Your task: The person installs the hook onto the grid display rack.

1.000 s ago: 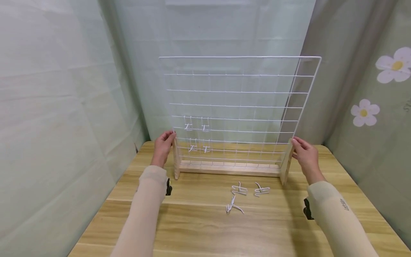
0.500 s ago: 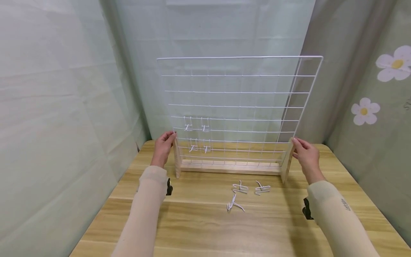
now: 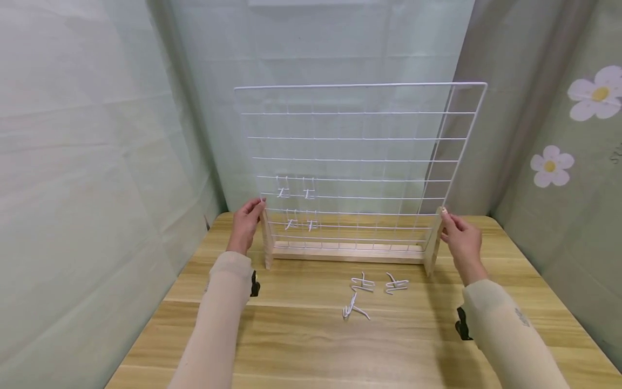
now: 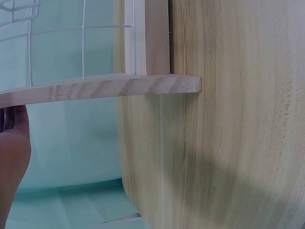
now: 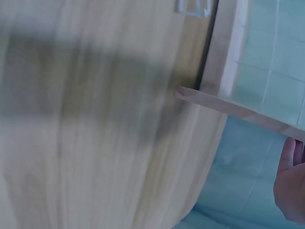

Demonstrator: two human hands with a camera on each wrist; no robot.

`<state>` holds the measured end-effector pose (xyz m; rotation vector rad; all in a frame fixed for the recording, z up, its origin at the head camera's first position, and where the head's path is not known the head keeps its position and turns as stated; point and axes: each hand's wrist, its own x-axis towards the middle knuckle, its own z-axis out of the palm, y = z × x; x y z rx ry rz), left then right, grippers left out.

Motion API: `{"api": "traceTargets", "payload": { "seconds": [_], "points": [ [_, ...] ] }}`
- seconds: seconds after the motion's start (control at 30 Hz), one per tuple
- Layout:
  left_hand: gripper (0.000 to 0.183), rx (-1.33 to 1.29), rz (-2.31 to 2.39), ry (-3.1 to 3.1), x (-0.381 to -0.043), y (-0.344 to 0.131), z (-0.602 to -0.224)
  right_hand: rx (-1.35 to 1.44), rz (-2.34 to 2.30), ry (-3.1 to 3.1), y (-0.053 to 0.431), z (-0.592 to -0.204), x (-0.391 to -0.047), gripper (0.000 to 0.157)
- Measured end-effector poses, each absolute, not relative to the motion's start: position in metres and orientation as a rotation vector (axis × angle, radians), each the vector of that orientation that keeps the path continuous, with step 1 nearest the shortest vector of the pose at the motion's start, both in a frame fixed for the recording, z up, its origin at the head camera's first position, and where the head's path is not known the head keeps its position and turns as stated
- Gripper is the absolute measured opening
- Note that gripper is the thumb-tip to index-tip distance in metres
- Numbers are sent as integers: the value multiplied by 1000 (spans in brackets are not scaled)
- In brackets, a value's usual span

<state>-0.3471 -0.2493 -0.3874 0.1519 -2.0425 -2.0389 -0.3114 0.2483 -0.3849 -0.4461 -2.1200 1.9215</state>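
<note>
A white wire grid rack point(image 3: 350, 159) on a pale wooden base point(image 3: 347, 253) stands upright on the table. My left hand point(image 3: 247, 220) holds the top of its left wooden side post, with fingers against the outer face point(image 4: 14, 119). On the right, my right hand point(image 3: 461, 235) grips the upper end of the other post, thumb at the front edge and fingers along the outside. Several white wire hooks point(image 3: 309, 192) hang in two rows at the lower left of the grid. In front of the base lie three loose hooks point(image 3: 363, 282).
The wood-grain table point(image 3: 311, 346) carries the rack near its back edge. Pale green curtains point(image 3: 320, 48) close off the back and both sides; white flowers point(image 3: 551, 166) are printed on the right one.
The rack and hooks stay put apart from a slight shift of the whole view. My right hand has moved a little at its post; my left hand keeps its hold.
</note>
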Motion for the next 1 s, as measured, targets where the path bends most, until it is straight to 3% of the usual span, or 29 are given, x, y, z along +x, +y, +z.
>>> {"api": "traceTargets", "payload": {
  "seconds": [0.57,1.0],
  "points": [
    [47,160,-2043,-2051,-345,-255,-389,-574,1588,-2259,223,-421,-281,49],
    [45,149,-2044,-2046,-346,-250,-389,-348,1484,-2301,195,-437,-277,37]
  ]
}}
